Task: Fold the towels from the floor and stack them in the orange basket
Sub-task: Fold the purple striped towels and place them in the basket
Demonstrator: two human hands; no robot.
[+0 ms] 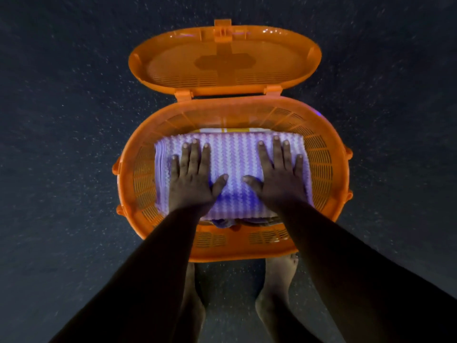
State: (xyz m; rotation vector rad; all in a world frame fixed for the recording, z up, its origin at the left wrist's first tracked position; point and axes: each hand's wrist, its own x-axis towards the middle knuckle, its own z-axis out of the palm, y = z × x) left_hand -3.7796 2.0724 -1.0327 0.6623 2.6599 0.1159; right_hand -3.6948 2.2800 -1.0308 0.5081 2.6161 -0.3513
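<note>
While your left hand (191, 177) and right hand (279, 175) lie flat with fingers straight and spread, both press on the folded purple-and-white towel (232, 159) topping the stack inside the orange basket (321, 134). Its hinged lid (225, 60) stands open behind, and a yellow-striped towel (230, 130) peeks out beneath, on the dark speckled floor (61, 144).
</note>
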